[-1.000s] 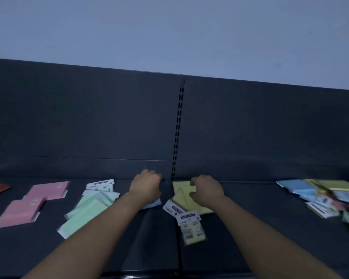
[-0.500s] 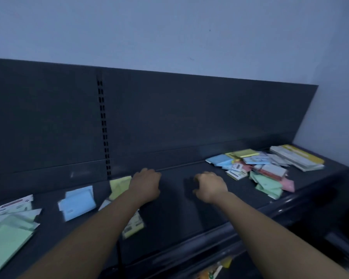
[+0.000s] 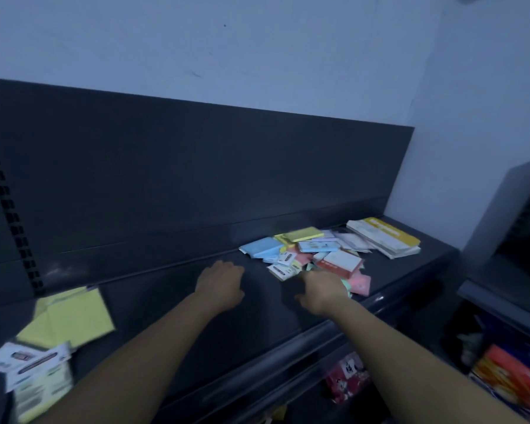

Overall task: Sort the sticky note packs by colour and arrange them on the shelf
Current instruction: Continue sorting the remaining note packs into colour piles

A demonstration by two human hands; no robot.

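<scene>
A pale blue-grey painted wall (image 3: 257,41) rises behind a dark grey metal shelf (image 3: 166,316) with a smooth, flat deck and a tall back panel (image 3: 196,163) of the same metal. A vertical strip of small rectangular slots (image 3: 10,209) runs down the panel at far left.

At the right end of the shelf lies a loose, mixed heap of sticky note packs. It holds a flat light-blue rectangular pack (image 3: 262,246) at the back left and a flat pale-yellow pack (image 3: 303,234) beside it. A thicker block with a white top and red sides (image 3: 340,263) sits in the middle, and thin pink packs (image 3: 360,283) lie at the front. Just beyond the heap is a stack of flat white packets with a yellow band (image 3: 386,237).

At the left end, well apart from the heap, several pale-yellow square packs (image 3: 71,316) lie together, with white printed header cards (image 3: 31,362) nearest the viewer; this part is blurred.

Both bare forearms reach over the shelf. The left hand (image 3: 219,283) hovers over bare shelf just left of the heap, fingers loosely curled downward, holding nothing. The right hand (image 3: 322,289) is at the heap's front edge, over a mint-green pack (image 3: 346,286); its fingers are hidden behind its back, so I cannot tell whether it holds anything.
</scene>
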